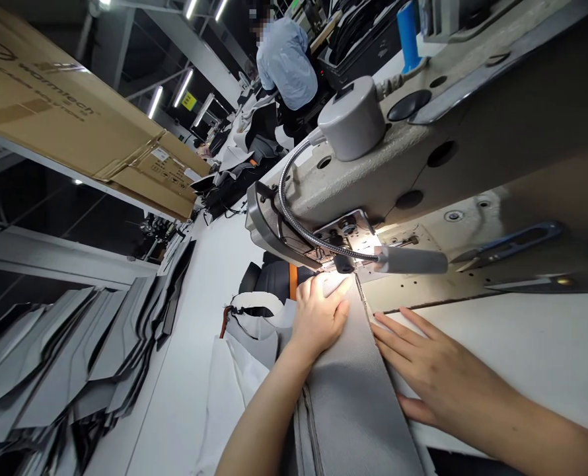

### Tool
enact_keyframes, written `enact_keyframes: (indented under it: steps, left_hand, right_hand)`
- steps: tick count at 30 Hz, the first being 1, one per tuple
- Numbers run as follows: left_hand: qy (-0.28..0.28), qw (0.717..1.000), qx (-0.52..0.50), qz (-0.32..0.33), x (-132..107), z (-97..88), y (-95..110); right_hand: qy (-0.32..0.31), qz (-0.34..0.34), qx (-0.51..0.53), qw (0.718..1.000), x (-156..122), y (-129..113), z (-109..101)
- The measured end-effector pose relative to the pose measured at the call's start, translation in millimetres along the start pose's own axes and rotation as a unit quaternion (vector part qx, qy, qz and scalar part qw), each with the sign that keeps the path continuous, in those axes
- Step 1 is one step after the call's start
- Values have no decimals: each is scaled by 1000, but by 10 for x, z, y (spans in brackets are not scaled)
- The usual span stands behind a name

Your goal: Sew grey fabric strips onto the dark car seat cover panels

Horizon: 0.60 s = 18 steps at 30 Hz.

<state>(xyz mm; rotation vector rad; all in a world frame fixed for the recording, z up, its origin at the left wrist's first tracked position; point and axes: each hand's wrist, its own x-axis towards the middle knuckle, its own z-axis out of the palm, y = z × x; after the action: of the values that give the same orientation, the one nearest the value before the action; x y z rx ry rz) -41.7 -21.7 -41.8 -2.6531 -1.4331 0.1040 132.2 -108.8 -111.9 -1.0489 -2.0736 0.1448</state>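
A long grey fabric panel (361,390) runs under the presser foot area of a sewing machine (403,172), with its dark-lined edge along the right side. My left hand (321,317) lies on top of this panel just before the lit needle area, its fingers apart and pressing down. Against the panel's right edge rests my right hand (437,370), palm down with fingers stretched out, the fingertips touching the edge. Grey and white sewn pieces (254,330) with an orange strip (293,281) bunch up left of my left hand. The needle itself is hidden.
A lamp on a flexible neck (410,260) lights the needle area. Blue-handled thread snips (512,241) and a scissor-like tool (536,284) lie on the machine bed. Stacked grey panels (76,357) stand at left, below cardboard boxes (76,99). A person (287,63) works farther back.
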Motion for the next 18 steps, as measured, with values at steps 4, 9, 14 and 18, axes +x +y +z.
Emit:
enact_keyframes:
  steps: [4,9,14,18]
  left_hand:
    - [-7,1000,1,-4,3,-5,2]
    - [-11,1000,3,-7,20,-4,-3]
    - [-12,1000,-10,-3,22,-3,1]
    - [2,1000,-13,-3,15,-4,13]
  right_hand:
    - [-4,-4,-11,1000,-20,-8,-2]
    - [-16,-11,-33,999,-35,-9,5]
    - [-18,-11,-33,999,-41,-6,15]
    - [-24,-9,-24,999,-30,-8,8]
